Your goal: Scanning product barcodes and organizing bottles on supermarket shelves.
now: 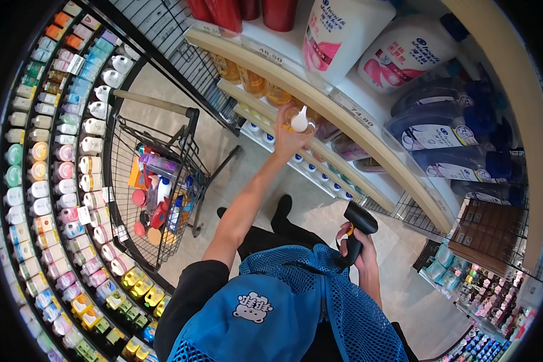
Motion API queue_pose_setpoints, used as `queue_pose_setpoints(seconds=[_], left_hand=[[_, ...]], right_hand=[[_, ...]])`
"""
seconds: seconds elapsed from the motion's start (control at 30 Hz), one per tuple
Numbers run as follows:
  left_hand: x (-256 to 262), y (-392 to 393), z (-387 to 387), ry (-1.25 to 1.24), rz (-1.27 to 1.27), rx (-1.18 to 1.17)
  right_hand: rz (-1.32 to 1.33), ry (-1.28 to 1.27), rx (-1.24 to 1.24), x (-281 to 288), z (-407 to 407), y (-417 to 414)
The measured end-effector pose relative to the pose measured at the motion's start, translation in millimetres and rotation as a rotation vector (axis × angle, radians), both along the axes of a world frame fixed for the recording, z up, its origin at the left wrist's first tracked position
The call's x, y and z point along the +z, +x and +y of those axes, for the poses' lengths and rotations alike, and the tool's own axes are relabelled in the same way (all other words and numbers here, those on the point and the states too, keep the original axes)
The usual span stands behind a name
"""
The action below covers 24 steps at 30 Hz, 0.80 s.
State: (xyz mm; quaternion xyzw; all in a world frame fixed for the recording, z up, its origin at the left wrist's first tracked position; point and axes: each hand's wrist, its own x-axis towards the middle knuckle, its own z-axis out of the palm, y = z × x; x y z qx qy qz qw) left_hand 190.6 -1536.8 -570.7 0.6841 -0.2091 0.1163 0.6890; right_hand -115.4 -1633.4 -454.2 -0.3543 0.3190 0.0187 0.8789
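Observation:
My left hand [292, 129] reaches out to a lower shelf and grips an amber bottle with a white pump top [300, 120]. Similar amber bottles [253, 82] stand in a row beside it, under the upper shelf board. In my right hand [359, 246], close to my blue mesh vest, is a black handheld barcode scanner [361, 218]; its head points up and left, and a finger rests at its yellow trigger. The lower part of the gripped bottle is hidden by my hand.
A wire shopping cart [158, 194] holding mixed bottles and packs stands at the left, before curved shelves of detergent bottles [90, 145]. Large white shampoo bottles [344, 38] stand on the upper shelf, its wooden edge [316, 86] above my left hand. Brown boxes [484, 231] are at the right.

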Motion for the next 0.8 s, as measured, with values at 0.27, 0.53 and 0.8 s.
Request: queue_pose_setpoints(seconds=[0.27,0.53,0.8], left_hand=[[-13,31,-19,0.384,-0.037,0.062],[28,46,-27,0.409,-0.097,0.023],[31,32,-45,0.647,0.334,-0.046]], right_hand=[[-0.002,-0.015,0.068,-1,2,5],[-0.018,0.052,0.089,-2,7,12],[-0.007,0.060,0.142,-13,5,5]])
